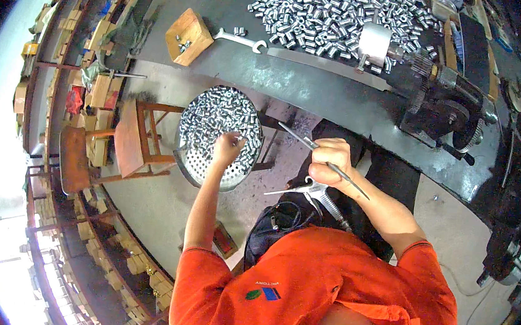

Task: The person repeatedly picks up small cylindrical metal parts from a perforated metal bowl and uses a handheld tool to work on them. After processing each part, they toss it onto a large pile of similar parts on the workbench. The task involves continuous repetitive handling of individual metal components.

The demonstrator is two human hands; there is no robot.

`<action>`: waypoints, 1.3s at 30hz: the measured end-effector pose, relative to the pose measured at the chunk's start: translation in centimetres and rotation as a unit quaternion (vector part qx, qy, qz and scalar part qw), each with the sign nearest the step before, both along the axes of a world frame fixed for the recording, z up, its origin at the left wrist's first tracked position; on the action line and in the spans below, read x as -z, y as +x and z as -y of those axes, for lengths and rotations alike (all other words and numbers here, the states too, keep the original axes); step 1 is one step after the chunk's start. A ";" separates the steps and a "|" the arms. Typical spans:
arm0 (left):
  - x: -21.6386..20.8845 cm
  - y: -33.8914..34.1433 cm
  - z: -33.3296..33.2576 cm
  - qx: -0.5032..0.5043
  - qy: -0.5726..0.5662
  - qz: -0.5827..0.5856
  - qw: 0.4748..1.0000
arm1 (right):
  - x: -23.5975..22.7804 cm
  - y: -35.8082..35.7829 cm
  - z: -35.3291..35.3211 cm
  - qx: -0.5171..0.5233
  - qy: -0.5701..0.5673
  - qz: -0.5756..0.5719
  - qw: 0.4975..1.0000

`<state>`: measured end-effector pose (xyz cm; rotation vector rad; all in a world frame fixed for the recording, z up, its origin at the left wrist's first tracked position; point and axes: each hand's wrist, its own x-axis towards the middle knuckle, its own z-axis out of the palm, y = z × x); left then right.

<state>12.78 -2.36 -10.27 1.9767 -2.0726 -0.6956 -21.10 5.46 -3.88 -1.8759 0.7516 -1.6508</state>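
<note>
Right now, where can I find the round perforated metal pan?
In the head view, the round perforated metal pan is left of centre, just right of the brown wooden chair, with the left hand at its small silver cylinders.

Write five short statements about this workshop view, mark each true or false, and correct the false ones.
1. The left hand is at the round tray of small metal pieces. True.
2. The right hand is empty. False: the right hand grips a thin metal rod.
3. The wrench lies inside the wooden box. False: the wrench lies on the bench, beside the wooden box.
4. A large heap of metal pieces lies on the bench. True.
5. The person's shirt is green. False: the shirt is orange-red.
</note>
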 end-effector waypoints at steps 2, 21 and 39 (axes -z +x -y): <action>2.9 1.1 -0.8 -0.037 0.018 -0.006 0.999 | -0.3 0.1 0.0 -0.007 0.003 0.001 1.000; 7.2 0.0 -0.2 -0.200 0.069 -0.050 0.976 | 0.1 0.3 -0.1 -0.024 0.032 -0.011 0.999; -5.1 -8.7 -3.5 -0.073 0.146 -0.447 0.880 | 0.8 1.1 -0.4 -0.075 0.091 -0.035 0.992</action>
